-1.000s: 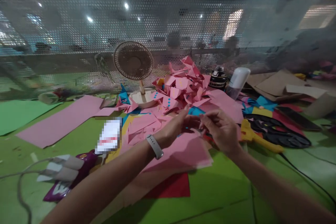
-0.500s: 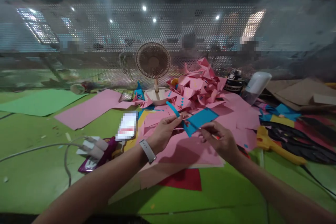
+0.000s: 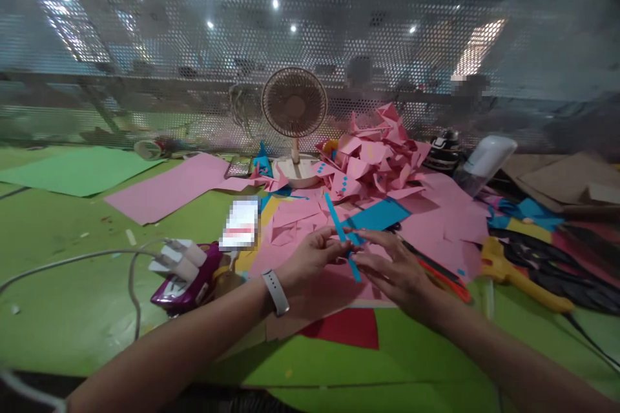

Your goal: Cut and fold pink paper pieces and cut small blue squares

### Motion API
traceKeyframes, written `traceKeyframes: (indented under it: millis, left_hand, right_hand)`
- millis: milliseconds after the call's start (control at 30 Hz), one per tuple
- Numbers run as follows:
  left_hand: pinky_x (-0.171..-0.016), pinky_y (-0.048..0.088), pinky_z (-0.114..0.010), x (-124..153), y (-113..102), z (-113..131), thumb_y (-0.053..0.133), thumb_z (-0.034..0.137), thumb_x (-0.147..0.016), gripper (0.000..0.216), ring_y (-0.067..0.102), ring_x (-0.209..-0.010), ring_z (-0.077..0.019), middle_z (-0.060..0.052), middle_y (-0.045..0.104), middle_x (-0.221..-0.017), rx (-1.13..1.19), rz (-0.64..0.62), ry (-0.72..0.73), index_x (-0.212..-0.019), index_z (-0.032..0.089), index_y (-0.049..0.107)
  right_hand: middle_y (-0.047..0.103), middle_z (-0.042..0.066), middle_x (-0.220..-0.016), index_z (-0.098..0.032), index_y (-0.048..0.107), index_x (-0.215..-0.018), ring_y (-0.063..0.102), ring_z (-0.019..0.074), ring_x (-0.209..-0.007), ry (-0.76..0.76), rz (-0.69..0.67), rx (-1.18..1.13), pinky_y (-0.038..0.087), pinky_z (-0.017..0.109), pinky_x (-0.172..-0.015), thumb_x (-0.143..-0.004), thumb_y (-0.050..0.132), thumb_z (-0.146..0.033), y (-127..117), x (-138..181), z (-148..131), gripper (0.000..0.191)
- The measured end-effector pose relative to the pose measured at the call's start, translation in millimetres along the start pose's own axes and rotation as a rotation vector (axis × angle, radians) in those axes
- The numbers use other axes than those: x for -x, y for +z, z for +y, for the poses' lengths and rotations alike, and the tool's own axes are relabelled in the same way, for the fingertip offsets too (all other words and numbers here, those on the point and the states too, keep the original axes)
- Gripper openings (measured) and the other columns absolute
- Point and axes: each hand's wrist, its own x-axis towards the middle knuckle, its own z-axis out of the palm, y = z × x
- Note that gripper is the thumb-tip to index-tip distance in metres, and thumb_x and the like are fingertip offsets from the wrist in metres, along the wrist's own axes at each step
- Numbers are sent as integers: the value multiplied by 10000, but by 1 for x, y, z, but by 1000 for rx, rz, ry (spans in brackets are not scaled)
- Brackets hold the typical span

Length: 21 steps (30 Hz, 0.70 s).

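Note:
My left hand (image 3: 317,251) pinches a narrow blue paper strip (image 3: 334,211) that slants down between my two hands. A second, short blue piece (image 3: 356,239) crosses it near the fingertips. Close against the strips, my right hand (image 3: 397,268) has its fingers stretched and apart, the tips at the blue paper. Whether they grip it is hard to see. Behind the hands, a blue paper sheet (image 3: 380,214) lies on pink paper (image 3: 334,287). Scissors with an orange-red handle (image 3: 443,279) lie beneath my right hand, partly hidden.
Folded pink paper pieces (image 3: 382,155) are heaped beside a small fan (image 3: 294,103). On the left are a phone-like white item (image 3: 239,224) and white plugs (image 3: 181,261) with cables. A yellow-handled glue gun (image 3: 523,277) lies right, near a bottle (image 3: 489,161). Red paper (image 3: 346,329) lies in front.
My right hand has let go of the blue sheet, which now lies on the pink paper, and has come to the strip. The strip in my left hand has swung nearer upright.

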Motion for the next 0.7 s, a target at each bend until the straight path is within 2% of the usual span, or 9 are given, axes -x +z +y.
traceKeyframes:
  millis: [133,233,500,700]
  left_hand:
    - [-716,427,-275,0,1,-7,703,304,-723,333,589,-753,-133,-59,661,-884,37,-21,31,-1013,170,609]
    - [-711,432,-274,1,2,-10,701,319,-721,327,593,-743,-130,-52,662,-878,27,-4,29,-1004,179,614]
    - [-674,441,-248,3,6,-4,706,295,-722,350,613,-734,-128,-40,676,-848,62,30,18,-1041,195,603]
    - [-691,455,-260,2,3,-3,670,315,-756,233,606,-723,-117,-41,673,-905,78,111,23,-946,188,625]
  right_hand:
    - [472,102,-1273,-244,597,-1029,438,232,-1186,14,-54,-43,441,422,-920,-853,511,-152,0,1,0,216]
    - [473,95,-1277,-246,621,-981,439,235,-1188,12,-44,-74,440,421,-924,-842,529,-152,0,1,1,192]
    - [477,90,-1280,-242,639,-968,433,227,-1196,18,-73,-123,439,406,-930,-847,520,-151,-3,-1,0,193]
    - [490,77,-1279,-253,638,-982,441,216,-1186,36,-128,-164,431,403,-934,-843,523,-153,-6,-1,-2,206]
